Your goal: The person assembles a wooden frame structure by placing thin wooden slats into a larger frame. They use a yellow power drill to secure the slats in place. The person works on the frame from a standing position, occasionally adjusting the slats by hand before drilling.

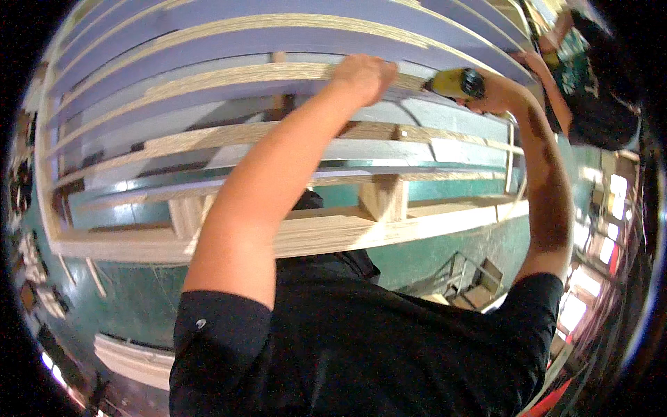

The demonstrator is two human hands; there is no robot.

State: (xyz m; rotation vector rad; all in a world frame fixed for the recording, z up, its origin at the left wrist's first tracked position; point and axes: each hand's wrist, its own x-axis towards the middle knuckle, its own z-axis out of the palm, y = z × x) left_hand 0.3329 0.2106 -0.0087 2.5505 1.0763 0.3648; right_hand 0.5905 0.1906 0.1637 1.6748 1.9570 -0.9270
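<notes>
My left hand [361, 78] is closed at a long wooden slat [243, 71] of a large slatted frame; its fingertips are largely hidden. To its right, my right hand [492, 94] is wrapped round a yellow-and-black power drill [455, 83]. The drill lies roughly level, with its narrow front pointing left toward my left hand. Its tip is blurred, so contact with the slat cannot be made out. Both arms reach over the near beam [445, 224] of the frame, where a short upright wooden block [384, 197] stands.
Bluish panels [208, 48] show between the slats. Another person [597, 83] is at the frame's far right corner. On the green floor [139, 299], boards [135, 361] lie at the lower left. A small metal-framed stand [469, 278] is below the near beam, right of centre.
</notes>
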